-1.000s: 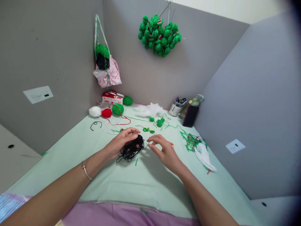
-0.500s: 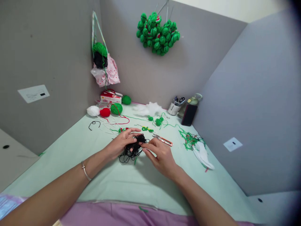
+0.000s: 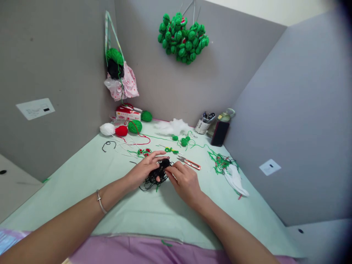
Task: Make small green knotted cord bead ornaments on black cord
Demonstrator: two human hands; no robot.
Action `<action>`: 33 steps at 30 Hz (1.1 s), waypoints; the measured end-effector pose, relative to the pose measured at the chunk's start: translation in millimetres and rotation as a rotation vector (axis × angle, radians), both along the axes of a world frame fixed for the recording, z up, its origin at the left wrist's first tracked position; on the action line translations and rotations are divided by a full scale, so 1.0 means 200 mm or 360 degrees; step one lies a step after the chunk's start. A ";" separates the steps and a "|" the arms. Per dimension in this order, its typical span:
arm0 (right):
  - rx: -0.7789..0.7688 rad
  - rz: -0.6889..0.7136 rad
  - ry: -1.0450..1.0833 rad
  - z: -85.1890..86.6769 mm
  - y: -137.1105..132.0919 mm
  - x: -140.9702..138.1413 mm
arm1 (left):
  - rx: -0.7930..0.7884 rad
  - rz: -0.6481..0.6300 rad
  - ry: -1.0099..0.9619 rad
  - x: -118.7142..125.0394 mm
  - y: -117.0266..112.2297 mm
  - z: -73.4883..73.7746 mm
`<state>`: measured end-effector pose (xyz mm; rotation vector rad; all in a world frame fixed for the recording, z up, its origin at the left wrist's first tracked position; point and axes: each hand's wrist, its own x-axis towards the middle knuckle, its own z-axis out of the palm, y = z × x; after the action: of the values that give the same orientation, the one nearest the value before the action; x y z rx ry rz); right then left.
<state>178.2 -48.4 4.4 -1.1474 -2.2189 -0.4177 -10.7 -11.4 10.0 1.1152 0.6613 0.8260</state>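
Note:
A loose tangle of black yarn [image 3: 157, 175] is held between my hands above the middle of the table. My left hand [image 3: 145, 167] grips it from the left, thumb on top and the upper fingers stretched past it. At its right side, my right hand [image 3: 183, 180] pinches the strands between thumb and fingertips. Just beyond my right hand lie orange-handled thread snips [image 3: 189, 162]. Behind the yarn are a small green and red crocheted piece [image 3: 144, 152] and a green piece with a yellow-handled crochet hook [image 3: 172, 150].
White [image 3: 107, 129], red [image 3: 121, 131] and green [image 3: 135, 126] yarn balls stand back left by a box [image 3: 128, 114]. White stuffing [image 3: 173, 127], a pen cup [image 3: 202, 125] and a phone [image 3: 220, 133] are at the back. Green yarn scraps [image 3: 219, 162] lie right. Green crocheted pieces [image 3: 183, 38] hang above.
My right hand has shifted slightly left, closer in on the black yarn. The tangle looks more bunched together, with fewer loops hanging below. The whole view has shifted slightly.

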 end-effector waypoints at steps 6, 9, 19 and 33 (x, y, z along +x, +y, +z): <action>0.0067 -0.0036 -0.0121 -0.05 0.02 0.00 | 0.0112 0.0015 0.0086 0.03 -0.02 -0.02; 0.0099 -0.0060 -0.0189 -0.06 0.03 -0.01 | 0.0126 0.0001 0.0095 0.04 -0.03 -0.03; -0.1005 0.0225 0.0856 0.06 0.02 0.03 | 0.0114 0.0046 0.0040 0.03 -0.01 -0.02; -0.1236 0.0346 0.0804 0.09 0.01 0.05 | 0.0112 0.0124 -0.0001 0.02 -0.02 0.00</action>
<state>188.4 -47.2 22.4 -1.1725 -2.0301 0.8105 -7.3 -14.7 10.2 1.1586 0.6826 0.9221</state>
